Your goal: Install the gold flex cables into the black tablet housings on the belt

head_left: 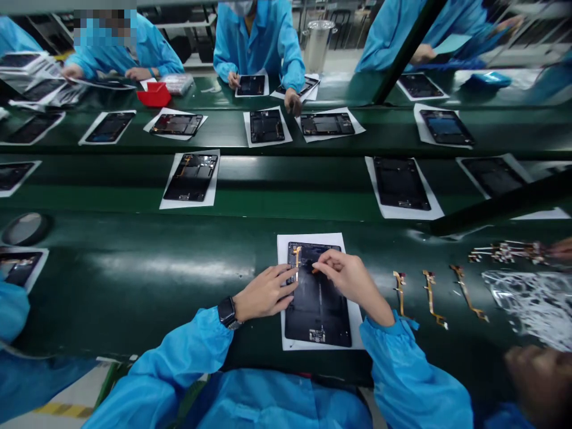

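Observation:
A black tablet housing (322,310) lies on a white sheet (357,333) on the green bench in front of me. Along its upper left edge runs an orange flex cable (298,256). My left hand (270,291) rests over the housing's left edge, fingers stretched out, the fingertips at the cable's lower end. Above the middle of the housing, my right hand (344,274) is closed in a pinch. A small orange bit of flex cable (315,270) shows at its fingertips; whether it joins the cable on the left I cannot tell.
Several loose flex cables (429,298) lie to the right, beside a clear plastic bag (531,304) of parts. A belt (286,179) beyond carries several tablet housings on sheets. Co-workers in blue sit across; a dark post (500,205) slants in from the right.

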Available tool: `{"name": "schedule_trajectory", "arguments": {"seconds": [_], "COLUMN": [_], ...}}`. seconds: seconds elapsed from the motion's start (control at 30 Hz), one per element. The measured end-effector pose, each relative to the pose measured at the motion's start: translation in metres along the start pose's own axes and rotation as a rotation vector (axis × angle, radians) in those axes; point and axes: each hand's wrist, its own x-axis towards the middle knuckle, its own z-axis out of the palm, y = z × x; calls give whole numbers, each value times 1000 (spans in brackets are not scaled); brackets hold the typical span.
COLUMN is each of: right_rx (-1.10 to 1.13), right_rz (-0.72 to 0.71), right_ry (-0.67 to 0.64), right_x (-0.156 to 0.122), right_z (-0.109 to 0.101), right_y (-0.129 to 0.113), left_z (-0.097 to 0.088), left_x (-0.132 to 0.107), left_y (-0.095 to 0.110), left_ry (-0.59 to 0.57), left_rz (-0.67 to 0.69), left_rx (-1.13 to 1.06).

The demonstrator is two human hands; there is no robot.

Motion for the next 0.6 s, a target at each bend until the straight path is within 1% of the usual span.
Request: {"name": "schedule_trajectory", "arguments": {"seconds": [0.13,0.27,0.43,0.6], "right_rx": [-64,-285,-580,-745], "right_rz": [-17,-94,-146,-191], "right_ry": [-55,-60,-145,-171], "right_x": [-20,-32,-33,-30], "right_z": [14,30,48,62], "right_y": [4,-6,-19,-24], "left_z": [3,4,6,10], "left_x": [-5,-11,-17,-20], "left_y": [1,1,2,1], "left_ry": [39,94,139,134], "left_rz": [22,23,21,9], "left_rx": [-40,-85,-111,-104]}}
